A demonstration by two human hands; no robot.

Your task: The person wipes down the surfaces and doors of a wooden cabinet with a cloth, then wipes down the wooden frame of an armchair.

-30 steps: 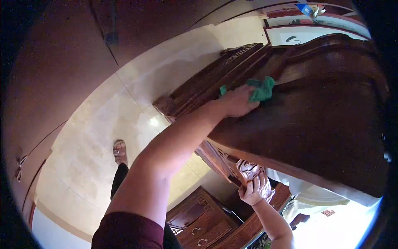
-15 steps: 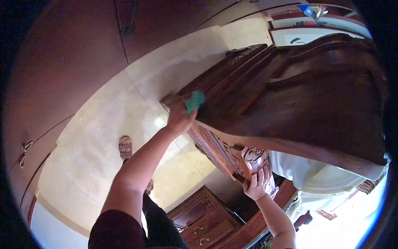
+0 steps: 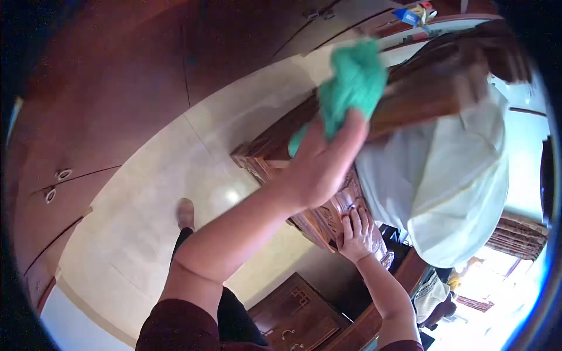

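My left hand (image 3: 328,161) is closed round a crumpled green cloth (image 3: 354,88), blurred by motion and raised close to the camera. Behind the cloth is a dark wooden piece of furniture (image 3: 433,96), smeared in this view and partly hidden by cloth and hand. My right hand (image 3: 356,237) lies with fingers stretched over a carved wooden panel (image 3: 329,219), touching its surface. Beside that hand, a large white fabric (image 3: 462,193) hangs below the dark wood.
Reddish-brown cabinets (image 3: 105,105) with ring handles line the left. A pale tiled floor (image 3: 158,169) runs between, with my foot (image 3: 185,213) on it. A low wooden cabinet (image 3: 298,310) stands at the bottom. Blue packaging (image 3: 407,16) lies at the upper right.
My left hand with the green cloth has lifted up and right, closer to the camera. The view has shifted, and more white fabric shows. My right hand stays at the carved panel, fingers straighter.
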